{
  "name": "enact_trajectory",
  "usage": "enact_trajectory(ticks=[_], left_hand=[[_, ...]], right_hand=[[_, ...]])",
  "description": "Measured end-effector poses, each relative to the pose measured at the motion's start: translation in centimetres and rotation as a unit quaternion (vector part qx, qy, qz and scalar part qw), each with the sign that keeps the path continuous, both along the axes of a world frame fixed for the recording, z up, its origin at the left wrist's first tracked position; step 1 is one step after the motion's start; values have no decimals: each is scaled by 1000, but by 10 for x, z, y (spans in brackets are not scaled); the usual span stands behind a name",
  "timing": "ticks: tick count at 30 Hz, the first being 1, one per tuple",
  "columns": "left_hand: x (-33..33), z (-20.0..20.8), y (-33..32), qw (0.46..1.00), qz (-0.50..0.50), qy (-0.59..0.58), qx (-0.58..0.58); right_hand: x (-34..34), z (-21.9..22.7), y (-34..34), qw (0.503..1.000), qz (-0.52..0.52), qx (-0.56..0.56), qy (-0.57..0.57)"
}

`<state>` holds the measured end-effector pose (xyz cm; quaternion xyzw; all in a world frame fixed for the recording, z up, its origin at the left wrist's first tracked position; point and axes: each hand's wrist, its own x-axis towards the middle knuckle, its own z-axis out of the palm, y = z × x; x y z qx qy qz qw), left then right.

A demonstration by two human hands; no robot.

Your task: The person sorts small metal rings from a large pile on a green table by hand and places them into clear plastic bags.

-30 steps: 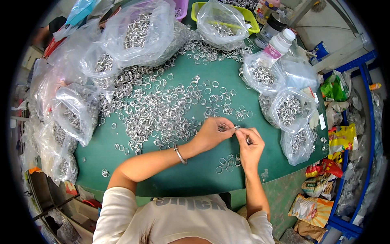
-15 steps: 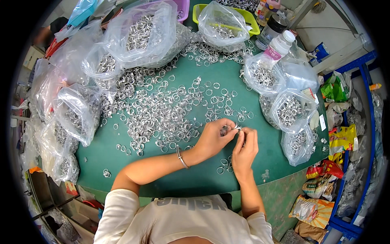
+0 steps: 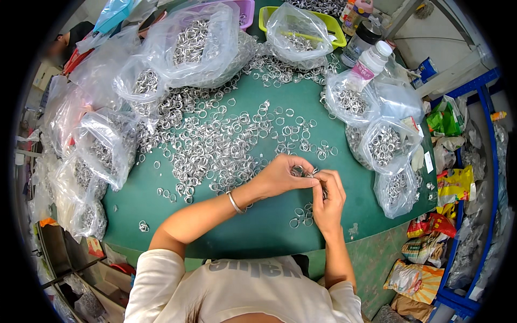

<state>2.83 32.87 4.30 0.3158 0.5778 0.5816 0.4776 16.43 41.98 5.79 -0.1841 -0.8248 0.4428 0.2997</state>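
My left hand (image 3: 281, 176) is closed round several silver rings (image 3: 297, 171), which show between thumb and fingers. Fingertips meet those of my right hand (image 3: 329, 200), which is also closed on rings partly hidden in its curled fingers. Both hands are just above the green tabletop (image 3: 258, 229). Left of them spreads a wide loose pile of silver rings (image 3: 210, 153). A small cluster of rings (image 3: 301, 214) lies beside my right wrist, and a few rings (image 3: 144, 226) sit apart near the front left.
Clear plastic bags of rings stand at the left (image 3: 107, 148), back (image 3: 191, 46) and right (image 3: 385, 145). Behind are a purple basket (image 3: 246, 12) and a yellow-green basket (image 3: 264, 19). A white bottle (image 3: 371, 60) stands back right, beside a blue shelf rack (image 3: 482, 177). Another person (image 3: 75, 37) is far left.
My hands shift slightly; the left one turns, and its fingers now lie across the right fingertips. The whole view moves a little. The rings on the table look the same.
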Motion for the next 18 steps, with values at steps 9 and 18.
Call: enact_trajectory(ticks=[9, 18], left_hand=[[29, 28, -15, 985, 90, 136, -48], [23, 3, -3, 995, 67, -17, -68]], right_hand=[[11, 1, -6, 1000, -2, -18, 13], [17, 3, 4, 989, -31, -131, -59]])
